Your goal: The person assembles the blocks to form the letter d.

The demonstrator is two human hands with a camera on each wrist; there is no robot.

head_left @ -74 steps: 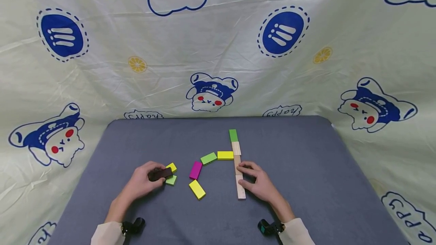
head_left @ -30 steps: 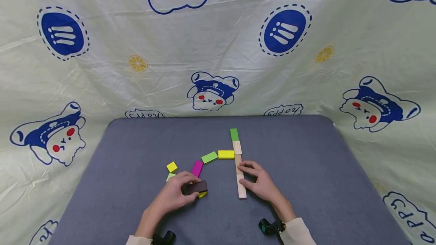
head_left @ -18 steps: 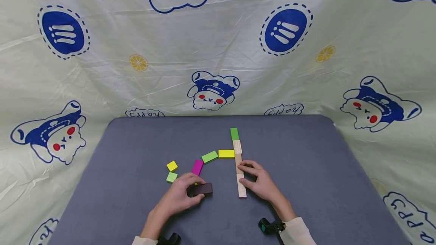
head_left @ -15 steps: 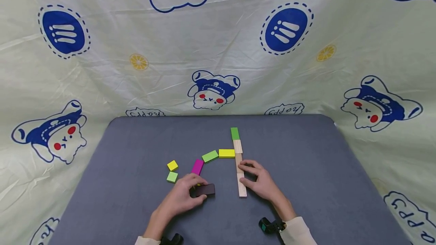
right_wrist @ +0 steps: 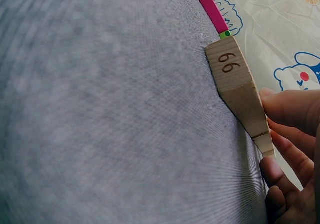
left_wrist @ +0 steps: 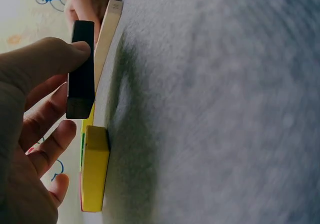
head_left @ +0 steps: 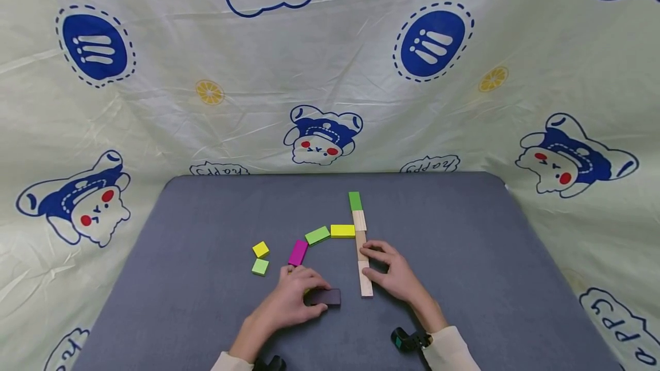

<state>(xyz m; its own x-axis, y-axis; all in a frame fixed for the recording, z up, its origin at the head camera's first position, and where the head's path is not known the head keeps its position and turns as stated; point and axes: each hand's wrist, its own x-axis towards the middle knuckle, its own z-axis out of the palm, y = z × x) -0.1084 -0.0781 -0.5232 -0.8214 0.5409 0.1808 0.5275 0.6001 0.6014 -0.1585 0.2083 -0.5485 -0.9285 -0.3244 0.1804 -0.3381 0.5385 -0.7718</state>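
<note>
My left hand (head_left: 294, 301) pinches a dark brown wooden block (head_left: 329, 297) between thumb and fingers. The left wrist view has this block (left_wrist: 80, 74) raised off the cloth, near a yellow block (left_wrist: 95, 169) that the hand mostly covers in the head view. Thumb and fingertips of my right hand (head_left: 394, 271) touch the right side of a straight row of plain wooden blocks (head_left: 365, 279), capped by a green block (head_left: 355, 201). Seen from the right wrist, the nearest plain block (right_wrist: 230, 69) bears the number 66. Left of the row, a yellow block (head_left: 342, 231), light green block (head_left: 317, 236) and magenta block (head_left: 298, 252) form a curve.
A small yellow block (head_left: 260, 249) and a light green block (head_left: 260, 267) lie farther left. Everything lies on a grey cloth-covered table (head_left: 443, 216). Behind it hangs a pale printed sheet (head_left: 330, 62).
My left hand has carried the dark block rightward from beside the small yellow and light green blocks, past the lower yellow block, toward the plain row. The right hand has stayed at the row.
</note>
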